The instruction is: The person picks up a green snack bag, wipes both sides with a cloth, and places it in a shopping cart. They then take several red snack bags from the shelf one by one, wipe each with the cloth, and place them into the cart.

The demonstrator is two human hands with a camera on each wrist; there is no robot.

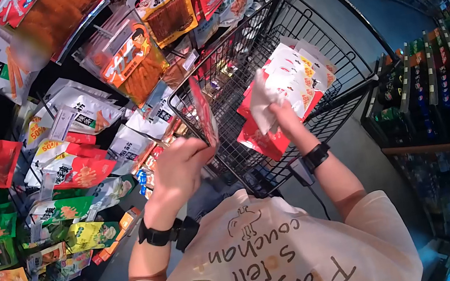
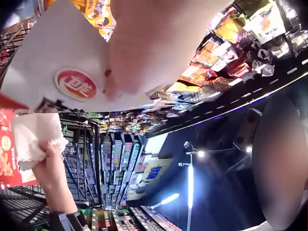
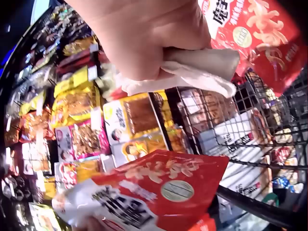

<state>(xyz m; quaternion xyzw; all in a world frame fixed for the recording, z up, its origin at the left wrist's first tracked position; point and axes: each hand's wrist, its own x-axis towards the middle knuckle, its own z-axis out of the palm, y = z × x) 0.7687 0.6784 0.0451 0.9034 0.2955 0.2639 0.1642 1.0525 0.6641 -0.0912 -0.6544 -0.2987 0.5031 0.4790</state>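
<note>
My left hand point(image 1: 173, 170) pinches a red-and-white snack bag point(image 3: 168, 185) by its white end, next to the near left corner of the black wire shopping cart point(image 1: 232, 166). In the head view that bag stands nearly edge-on. A folded white cloth point(image 2: 38, 137) is gripped between the thumb and fingers of my right hand point(image 1: 286, 114). That hand is over the cart, with the cloth overlapping several red-and-white snack bags point(image 1: 310, 74) lying there. The right wrist view shows one of these bags close beyond the cloth, its red face with a picture of the snack.
Hanging snack bags point(image 1: 69, 162) fill the rack on the left, close to my left arm. Larger orange packs point(image 1: 132, 60) hang above the cart's left side. Shelves of drinks point(image 1: 423, 87) stand on the right, with grey floor point(image 1: 353, 148) between them and the cart.
</note>
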